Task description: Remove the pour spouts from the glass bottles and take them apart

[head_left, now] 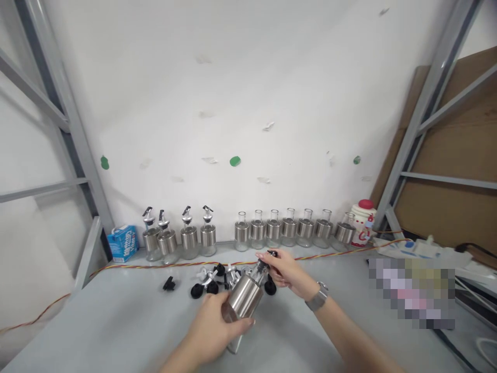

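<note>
My left hand (212,324) is wrapped around the steel-sleeved body of a glass oil bottle (245,295), which leans with its neck up to the right. At the neck, my right hand (285,272) pinches a black-tipped pourer spout (262,265); its lower part is hidden by my fingers, so how deep it sits I cannot tell. Behind the bottle lies a loose pile of black and silver pourer parts (213,286). One black piece (169,283) rests apart on the left.
Along the wall stand several bottles with pourers (189,235) on the left and several open-necked bottles (274,230) on the right. A blue carton (123,243), a red-capped white container (363,223) and a twisted cable (310,256) are also on the grey table (116,316).
</note>
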### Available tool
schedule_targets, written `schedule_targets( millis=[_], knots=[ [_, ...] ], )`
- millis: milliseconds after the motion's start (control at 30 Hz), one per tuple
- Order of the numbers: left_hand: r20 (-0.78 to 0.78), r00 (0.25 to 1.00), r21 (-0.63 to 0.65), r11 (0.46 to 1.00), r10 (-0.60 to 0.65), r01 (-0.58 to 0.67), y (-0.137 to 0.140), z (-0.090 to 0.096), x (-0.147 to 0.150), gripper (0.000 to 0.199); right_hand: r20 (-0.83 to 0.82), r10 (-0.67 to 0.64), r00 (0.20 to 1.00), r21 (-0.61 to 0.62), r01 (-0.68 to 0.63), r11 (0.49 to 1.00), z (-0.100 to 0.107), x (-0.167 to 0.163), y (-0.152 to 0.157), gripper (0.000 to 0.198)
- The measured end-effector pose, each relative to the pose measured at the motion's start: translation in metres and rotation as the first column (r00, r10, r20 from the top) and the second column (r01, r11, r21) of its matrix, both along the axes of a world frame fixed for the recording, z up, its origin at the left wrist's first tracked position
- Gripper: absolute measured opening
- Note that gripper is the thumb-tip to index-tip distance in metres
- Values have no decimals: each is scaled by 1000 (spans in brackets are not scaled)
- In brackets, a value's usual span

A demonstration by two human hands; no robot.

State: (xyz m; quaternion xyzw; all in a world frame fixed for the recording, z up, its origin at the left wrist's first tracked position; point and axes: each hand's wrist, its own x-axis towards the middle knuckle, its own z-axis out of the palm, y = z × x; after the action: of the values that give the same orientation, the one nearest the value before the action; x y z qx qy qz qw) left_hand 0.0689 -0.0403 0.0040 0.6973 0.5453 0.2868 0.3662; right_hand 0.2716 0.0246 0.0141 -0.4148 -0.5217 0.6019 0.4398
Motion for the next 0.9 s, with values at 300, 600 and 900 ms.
schedule_targets(
  millis=[300, 600, 900],
  knots=[
    [463, 886, -368, 907, -11, 204, -8, 13, 2, 39, -182, 75, 980, 118, -53, 992, 8, 4, -7, 31],
    [747, 664, -429, 743, -27, 513, -4, 2, -12, 29, -356, 119, 927, 246, -30, 969, 15, 22, -9, 29],
    [495, 867, -265, 961, 65, 80, 2, 6, 7, 38, -476, -17, 879, 91, 69, 993, 6, 15, 4, 10]
  ],
)
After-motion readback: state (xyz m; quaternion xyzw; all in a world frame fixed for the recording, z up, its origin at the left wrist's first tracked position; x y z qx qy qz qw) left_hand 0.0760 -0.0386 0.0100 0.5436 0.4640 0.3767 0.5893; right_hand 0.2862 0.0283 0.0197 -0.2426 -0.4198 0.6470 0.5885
